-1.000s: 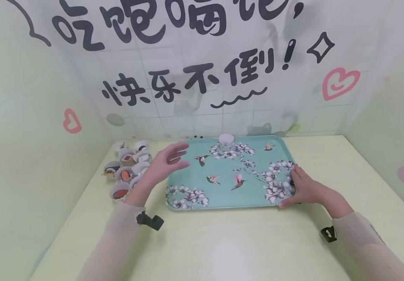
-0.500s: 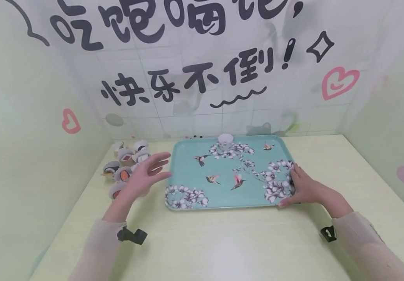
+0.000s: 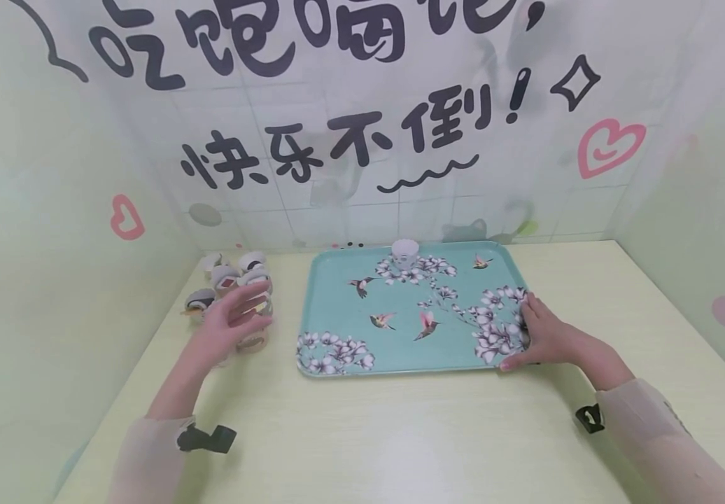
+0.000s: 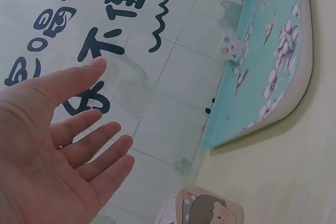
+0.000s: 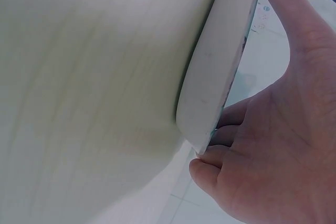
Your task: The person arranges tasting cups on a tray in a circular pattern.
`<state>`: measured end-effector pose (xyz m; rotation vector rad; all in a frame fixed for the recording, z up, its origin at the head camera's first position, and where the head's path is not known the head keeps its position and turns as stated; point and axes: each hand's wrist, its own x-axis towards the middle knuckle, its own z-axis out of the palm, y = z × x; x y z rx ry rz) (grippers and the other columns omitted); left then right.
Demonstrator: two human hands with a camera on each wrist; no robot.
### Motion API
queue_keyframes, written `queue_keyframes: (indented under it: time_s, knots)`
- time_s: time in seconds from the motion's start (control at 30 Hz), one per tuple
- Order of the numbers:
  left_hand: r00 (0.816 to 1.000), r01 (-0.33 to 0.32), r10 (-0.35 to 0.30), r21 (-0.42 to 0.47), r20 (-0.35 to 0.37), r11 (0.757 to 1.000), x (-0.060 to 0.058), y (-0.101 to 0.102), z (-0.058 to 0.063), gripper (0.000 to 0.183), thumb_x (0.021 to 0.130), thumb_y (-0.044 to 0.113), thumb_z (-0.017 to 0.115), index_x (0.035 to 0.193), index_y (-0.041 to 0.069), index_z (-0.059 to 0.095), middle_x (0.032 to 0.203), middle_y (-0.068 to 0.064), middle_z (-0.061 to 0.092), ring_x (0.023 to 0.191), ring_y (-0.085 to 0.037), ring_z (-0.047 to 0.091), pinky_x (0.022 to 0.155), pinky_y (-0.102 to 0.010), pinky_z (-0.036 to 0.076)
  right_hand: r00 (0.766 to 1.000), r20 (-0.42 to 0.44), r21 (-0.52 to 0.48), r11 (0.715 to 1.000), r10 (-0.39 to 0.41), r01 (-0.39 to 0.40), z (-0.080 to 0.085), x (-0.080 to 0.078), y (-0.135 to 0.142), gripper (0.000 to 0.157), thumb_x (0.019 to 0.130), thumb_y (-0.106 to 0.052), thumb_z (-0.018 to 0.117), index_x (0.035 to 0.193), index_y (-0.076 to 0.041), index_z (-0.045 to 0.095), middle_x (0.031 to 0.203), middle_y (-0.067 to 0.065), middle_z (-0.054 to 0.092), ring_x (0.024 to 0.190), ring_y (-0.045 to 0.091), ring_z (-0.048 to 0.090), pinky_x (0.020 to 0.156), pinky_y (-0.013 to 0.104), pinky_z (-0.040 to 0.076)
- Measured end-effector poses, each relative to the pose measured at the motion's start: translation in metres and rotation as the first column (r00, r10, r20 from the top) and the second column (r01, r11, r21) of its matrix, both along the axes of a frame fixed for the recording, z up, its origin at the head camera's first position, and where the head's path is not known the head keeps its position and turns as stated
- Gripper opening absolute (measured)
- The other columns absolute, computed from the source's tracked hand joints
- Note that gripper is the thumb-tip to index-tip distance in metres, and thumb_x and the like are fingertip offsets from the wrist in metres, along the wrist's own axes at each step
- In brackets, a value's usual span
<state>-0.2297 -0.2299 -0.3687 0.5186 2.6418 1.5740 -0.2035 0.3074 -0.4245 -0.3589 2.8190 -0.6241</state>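
In the head view my left hand [image 3: 227, 325] is held over the front of a cluster of small pale cup-like pieces [image 3: 226, 278], its fingers spread and nothing between them. It hides some of them. The left wrist view shows one piece [image 4: 212, 208] with a cartoon face below that hand [image 4: 68, 140]. My right hand [image 3: 551, 336] holds the front right corner of a turquoise tray [image 3: 337, 308] printed with flowers and birds. In the right wrist view the fingers [image 5: 226, 135] bend over the tray's rim. A small white cup [image 3: 405, 254] with a scalloped rim stands at the tray's back edge.
The tray lies on a pale wooden table [image 3: 400, 434], its back edge close to the wall [image 3: 350, 203] with dark lettering. Side walls [image 3: 702, 245] enclose the table left and right. Black wrist mounts [image 3: 208, 439] stick out from both sleeves.
My left hand has moved left and down, from over the tray's left edge to over the cup-like pieces. The right hand, the tray and the white cup have stayed in place.
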Motion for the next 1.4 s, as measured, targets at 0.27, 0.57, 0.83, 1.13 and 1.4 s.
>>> queue_keyframes:
  time_s: [0.27,0.57,0.83,1.13,1.4]
  knots:
    - [0.997,-0.071,0.07,-0.072,-0.016,0.995,0.006,-0.024,-0.003,0.063,0.096,0.022,0.067,0.149,0.003,0.04,0.154,-0.021,0.043,0.14,-0.041,0.043,0.101,-0.005,0.042,1.0,0.003,0.003,1.0,0.0,0.0,0.0,0.001,0.0,0.136,0.066,-0.049,0.089,0.144,0.027,0.008,0.152,0.05,0.0,0.143,0.063,0.004,0.116,0.071,0.018]
    - [0.989,-0.14,0.138,-0.039,-0.044,0.989,0.008,-0.047,-0.01,0.057,0.093,0.02,0.071,0.145,0.011,0.048,0.139,0.013,0.056,0.12,0.011,0.053,0.09,-0.003,0.046,1.0,0.007,0.002,1.0,-0.004,0.004,0.001,0.0,-0.001,0.137,0.065,-0.051,0.089,0.145,0.027,0.008,0.152,0.049,0.0,0.143,0.062,0.004,0.116,0.071,0.018]
    - [0.988,-0.148,0.148,0.011,-0.034,0.989,0.01,-0.064,-0.016,0.059,0.094,0.016,0.07,0.148,0.01,0.045,0.137,0.023,0.052,0.115,0.018,0.051,0.09,-0.002,0.046,1.0,0.004,0.001,1.0,0.001,-0.001,0.001,0.0,-0.001,0.137,0.066,-0.05,0.089,0.145,0.027,0.008,0.152,0.049,0.0,0.143,0.062,0.004,0.116,0.071,0.018]
    - [0.974,-0.228,0.229,-0.082,-0.001,0.97,0.012,-0.078,-0.025,0.064,0.096,0.024,0.068,0.149,0.002,0.04,0.138,0.018,0.053,0.119,0.014,0.048,0.089,0.001,0.043,1.0,0.002,0.002,1.0,0.007,-0.007,0.001,0.0,0.0,0.135,0.066,-0.048,0.089,0.144,0.027,0.009,0.152,0.049,0.001,0.143,0.062,0.005,0.116,0.071,0.018]
    - [0.958,-0.277,0.286,-0.162,0.036,0.947,0.013,-0.084,-0.031,0.068,0.097,0.03,0.066,0.152,0.004,0.036,0.152,-0.013,0.047,0.138,-0.019,0.049,0.089,0.003,0.041,1.0,0.012,-0.007,1.0,0.004,-0.004,0.0,-0.001,0.001,0.139,0.065,-0.052,0.089,0.145,0.027,0.007,0.153,0.049,-0.002,0.143,0.062,0.003,0.116,0.071,0.016]
